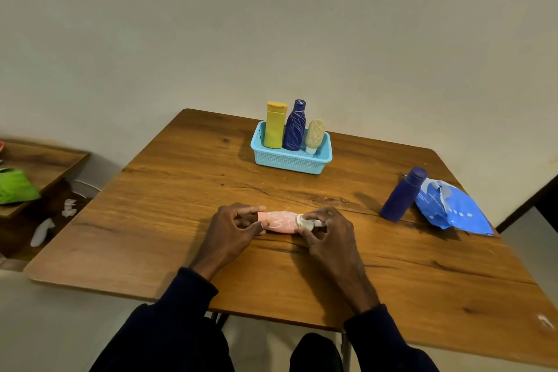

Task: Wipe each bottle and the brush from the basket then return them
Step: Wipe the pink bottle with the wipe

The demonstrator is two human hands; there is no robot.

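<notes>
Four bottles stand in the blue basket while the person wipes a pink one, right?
Not quite. The head view shows three in the basket: a yellow bottle, a dark blue bottle and a beige bottle. The left hand holds the pink bottle while the right hand pinches a wipe to it.

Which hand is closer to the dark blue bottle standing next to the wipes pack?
Right. The right hand sits left of the dark blue bottle; the left hand is farther left, beyond the pink bottle.
</notes>
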